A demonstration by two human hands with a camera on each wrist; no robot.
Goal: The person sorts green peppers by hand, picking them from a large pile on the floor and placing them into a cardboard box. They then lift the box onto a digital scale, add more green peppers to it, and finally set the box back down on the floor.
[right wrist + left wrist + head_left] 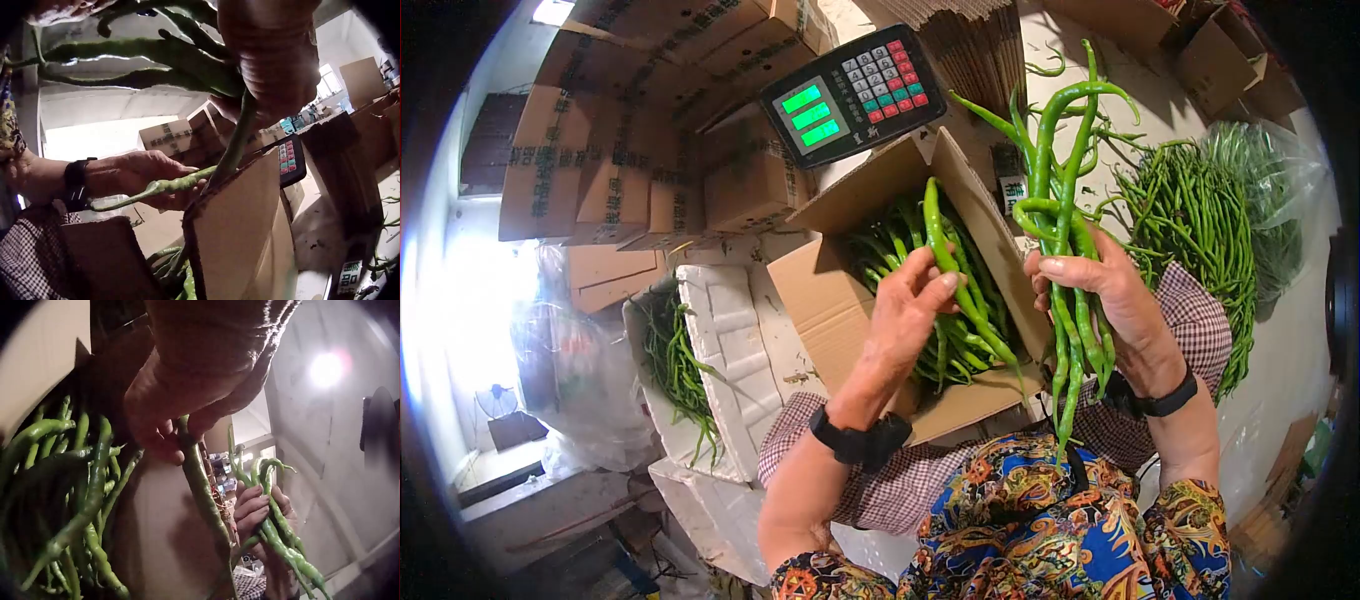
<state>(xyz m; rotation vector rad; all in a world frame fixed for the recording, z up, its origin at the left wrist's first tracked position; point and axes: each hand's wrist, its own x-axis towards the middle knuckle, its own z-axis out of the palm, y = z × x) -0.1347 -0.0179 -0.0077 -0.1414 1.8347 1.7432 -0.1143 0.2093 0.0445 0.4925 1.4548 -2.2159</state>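
Over an open cardboard box (pixel 825 315), my left hand (pixel 905 310) pinches one long green chili pepper (pixel 937 230) between thumb and fingers. Many more green peppers (pixel 960 360) lie inside that box. To the right of the box, my right hand (pixel 1115 295) grips a bunch of long green peppers (pixel 1055 205), their curled ends standing above the fist and the rest hanging below. From the left wrist, the single pepper (pixel 203 487) slants down from the fingertips, with the bunch (pixel 281 544) farther back in the right hand.
A scale display (pixel 855 95) with a lit green screen stands behind the box. At the right lies a large heap of green peppers (pixel 1200 230) beside a clear plastic bag (pixel 1265 200). A white foam box (pixel 720 350) with peppers sits at left, below stacked cartons (pixel 600 150).
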